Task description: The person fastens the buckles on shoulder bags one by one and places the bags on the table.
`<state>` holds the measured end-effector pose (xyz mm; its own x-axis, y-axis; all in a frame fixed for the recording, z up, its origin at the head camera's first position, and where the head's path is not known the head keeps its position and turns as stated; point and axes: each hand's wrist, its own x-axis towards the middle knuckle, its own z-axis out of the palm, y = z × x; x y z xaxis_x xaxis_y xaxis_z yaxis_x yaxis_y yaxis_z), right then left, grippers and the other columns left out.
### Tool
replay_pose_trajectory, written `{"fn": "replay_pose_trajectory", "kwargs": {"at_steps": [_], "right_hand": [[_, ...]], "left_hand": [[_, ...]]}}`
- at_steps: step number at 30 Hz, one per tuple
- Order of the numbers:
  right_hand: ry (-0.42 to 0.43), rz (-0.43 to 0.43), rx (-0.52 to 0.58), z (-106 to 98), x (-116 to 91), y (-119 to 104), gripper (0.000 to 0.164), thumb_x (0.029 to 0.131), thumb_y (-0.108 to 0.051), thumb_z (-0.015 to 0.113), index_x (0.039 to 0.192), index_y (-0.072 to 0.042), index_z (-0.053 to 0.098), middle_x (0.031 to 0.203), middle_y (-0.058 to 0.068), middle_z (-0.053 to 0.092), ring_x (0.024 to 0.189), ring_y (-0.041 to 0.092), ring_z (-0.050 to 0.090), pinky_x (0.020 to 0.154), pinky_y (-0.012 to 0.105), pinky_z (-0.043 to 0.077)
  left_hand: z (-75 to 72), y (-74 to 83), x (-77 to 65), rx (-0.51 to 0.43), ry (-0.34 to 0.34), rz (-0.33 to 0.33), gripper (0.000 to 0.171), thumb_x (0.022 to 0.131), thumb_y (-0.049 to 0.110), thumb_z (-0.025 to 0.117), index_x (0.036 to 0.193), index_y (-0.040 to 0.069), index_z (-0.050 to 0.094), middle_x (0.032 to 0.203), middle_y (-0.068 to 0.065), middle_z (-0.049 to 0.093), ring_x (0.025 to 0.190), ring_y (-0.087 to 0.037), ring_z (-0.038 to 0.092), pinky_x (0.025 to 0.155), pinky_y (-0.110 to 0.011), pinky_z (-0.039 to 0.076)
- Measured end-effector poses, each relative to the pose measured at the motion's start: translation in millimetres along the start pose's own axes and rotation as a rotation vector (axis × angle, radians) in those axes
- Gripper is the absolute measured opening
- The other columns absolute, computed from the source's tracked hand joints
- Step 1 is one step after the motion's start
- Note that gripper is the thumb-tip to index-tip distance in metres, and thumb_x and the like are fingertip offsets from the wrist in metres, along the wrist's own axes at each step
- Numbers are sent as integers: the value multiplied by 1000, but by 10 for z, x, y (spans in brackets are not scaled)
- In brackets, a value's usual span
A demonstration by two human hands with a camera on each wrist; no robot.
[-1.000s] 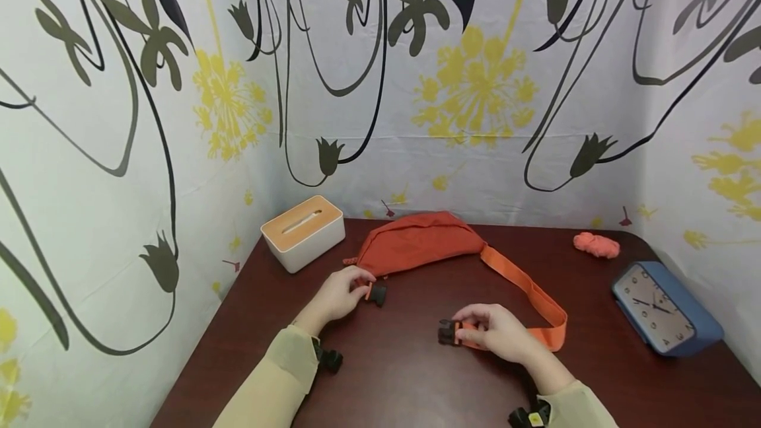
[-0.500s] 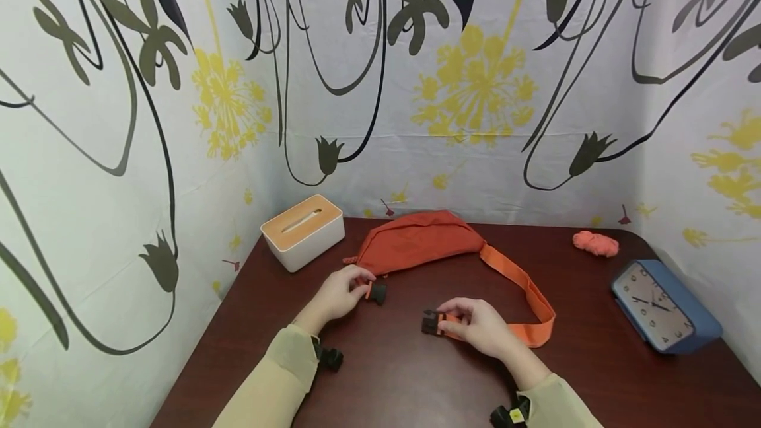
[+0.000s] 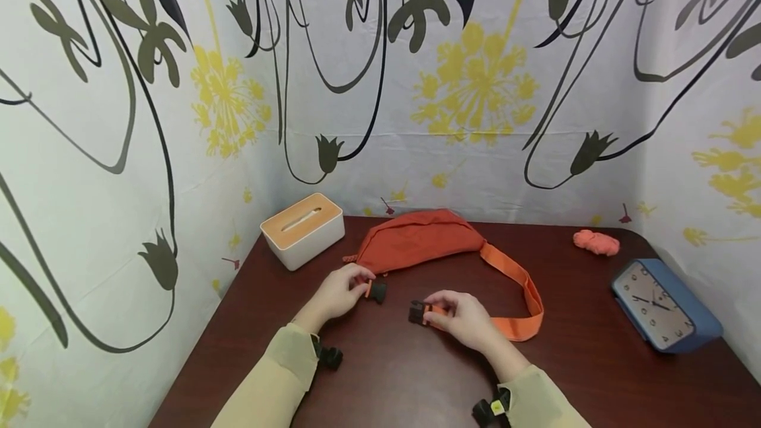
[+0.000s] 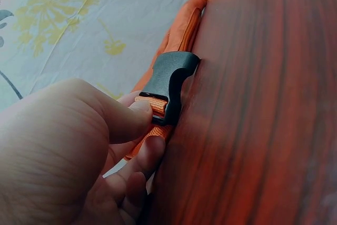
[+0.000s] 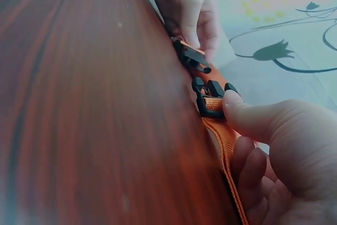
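An orange-red waist bag lies at the back of the table, its orange strap looping round on the right. My left hand pinches the webbing at the base of the black socket half of the buckle, by the bag's left end. In my right hand, thumb and fingers pinch the pronged buckle half at the strap's end. The prongs point left toward the socket half, with a short gap between the two parts in the head view.
A white tissue box with a wooden lid stands at the back left. To the right are a coral yarn bundle and a blue clock. Patterned cloth surrounds the dark wooden table.
My right hand has moved left and slightly away from me with the pronged buckle half, drawing the strap along and narrowing the gap. My left hand has stayed in place.
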<state>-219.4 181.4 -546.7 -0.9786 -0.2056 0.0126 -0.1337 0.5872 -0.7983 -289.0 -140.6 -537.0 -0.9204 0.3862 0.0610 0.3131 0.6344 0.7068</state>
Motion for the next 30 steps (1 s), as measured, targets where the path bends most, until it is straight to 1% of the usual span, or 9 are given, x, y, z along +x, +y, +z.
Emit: {"fn": "replay_pose_trajectory", "kwargs": {"at_steps": [8,16,24,30], "right_hand": [[47,15,-1,110,84,-88,20,95,-30,89,114,-31,82,85,-7,69,65,12,56,60,26,46],[84,14,-37,227,197,-170,20,94,-32,89,112,-33,82,78,-8,66,63,12,56,58,26,44],[111,13,-61,284,250,-208,21,94,-34,90,113,-33,82,78,-9,66,63,12,55,59,27,43],[123,13,-78,314,287,-241,21,94,-35,89,114,-32,82,81,-9,68,67,13,56,64,28,44]], "left_hand": [[14,-13,17,1,-8,8,20,108,14,71,124,26,76,108,4,68,92,-14,60,86,-37,52],[-2,-4,4,-4,-4,-10,20,108,14,71,123,26,76,108,4,68,92,-15,61,88,-38,52],[4,-3,0,4,2,-13,21,107,13,71,123,26,76,109,4,69,92,-15,60,87,-38,52],[19,-11,20,7,7,-10,21,107,14,72,123,27,76,110,4,69,93,-15,61,88,-39,52]]}}
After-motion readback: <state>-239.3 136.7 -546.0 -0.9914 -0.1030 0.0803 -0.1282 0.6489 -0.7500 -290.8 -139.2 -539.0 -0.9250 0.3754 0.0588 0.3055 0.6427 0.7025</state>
